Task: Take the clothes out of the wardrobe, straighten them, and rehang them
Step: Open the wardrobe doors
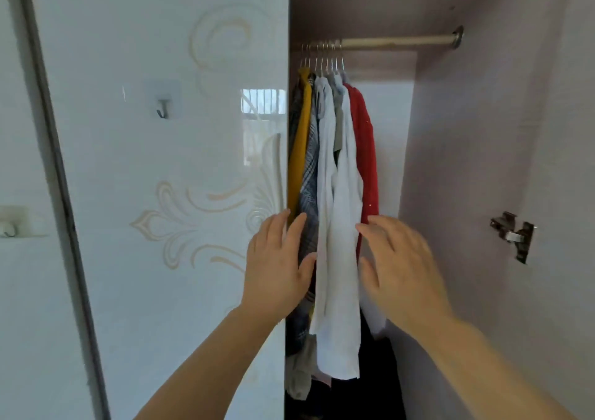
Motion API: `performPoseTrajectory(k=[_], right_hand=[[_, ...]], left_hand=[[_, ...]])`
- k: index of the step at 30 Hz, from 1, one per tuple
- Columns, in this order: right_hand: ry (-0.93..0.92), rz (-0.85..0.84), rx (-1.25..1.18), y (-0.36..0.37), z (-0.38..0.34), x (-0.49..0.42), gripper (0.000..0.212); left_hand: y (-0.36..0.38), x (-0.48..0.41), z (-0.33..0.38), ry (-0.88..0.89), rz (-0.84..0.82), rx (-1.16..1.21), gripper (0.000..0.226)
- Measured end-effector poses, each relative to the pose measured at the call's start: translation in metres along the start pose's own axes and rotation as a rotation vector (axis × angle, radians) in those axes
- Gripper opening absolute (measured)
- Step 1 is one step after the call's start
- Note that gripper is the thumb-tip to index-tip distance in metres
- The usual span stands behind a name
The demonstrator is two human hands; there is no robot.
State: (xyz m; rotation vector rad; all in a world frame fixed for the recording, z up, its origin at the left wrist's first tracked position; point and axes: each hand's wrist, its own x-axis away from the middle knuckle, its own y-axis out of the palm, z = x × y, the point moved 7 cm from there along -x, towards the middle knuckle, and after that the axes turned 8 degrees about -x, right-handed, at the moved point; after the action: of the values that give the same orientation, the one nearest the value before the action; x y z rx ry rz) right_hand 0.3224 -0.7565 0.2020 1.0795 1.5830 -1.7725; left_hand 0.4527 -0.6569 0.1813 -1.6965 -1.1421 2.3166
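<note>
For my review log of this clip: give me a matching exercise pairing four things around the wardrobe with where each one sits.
Things:
1. mustard-yellow garment
2. red sparkly garment
3. small metal hook
4. metal door hinge

Places:
A. on the glossy closed door
B. on the wardrobe's right inner wall
C. far left among the visible clothes
D. rightmost on the rail

Pairs: 1-C, 2-D, 3-A, 4-B

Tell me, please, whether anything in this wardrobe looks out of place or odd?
Two small things stand out. The clothes are all bunched at the left end of the rail, leaving the rest bare. A metal hinge sits on the right side panel with no door visible on it. Nothing looks spilled or torn.
</note>
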Motion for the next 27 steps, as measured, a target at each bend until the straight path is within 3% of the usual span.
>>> performPoseTrajectory(k=[7, 12, 17, 21, 27], right_hand=[[0.022, -0.046, -0.112, 0.068, -0.022, -0.04, 0.044], [0.041, -0.019, -0.206, 0.092, -0.017, -0.053, 0.043], [0.04, 0.022, -0.338, 0.102, -0.012, -0.063, 0.042], [0.023, 0.009, -0.531, 0.104, -0.013, -0.079, 0.049], [-0.165, -0.062, -0.906, 0.097, -0.042, -0.101, 0.066]], left_hand=[[0.013, -0.021, -0.062, -0.135, 0.067, 0.074, 0.064], [0.017, -0.024, -0.058, -0.156, 0.201, 0.226, 0.071], [0.017, -0.025, -0.061, -0.215, 0.146, 0.361, 0.075], [0.002, -0.016, -0.066, -0.255, 0.15, 0.4, 0.07], [-0.045, 0.013, -0.07, -0.347, 0.234, 0.405, 0.058]])
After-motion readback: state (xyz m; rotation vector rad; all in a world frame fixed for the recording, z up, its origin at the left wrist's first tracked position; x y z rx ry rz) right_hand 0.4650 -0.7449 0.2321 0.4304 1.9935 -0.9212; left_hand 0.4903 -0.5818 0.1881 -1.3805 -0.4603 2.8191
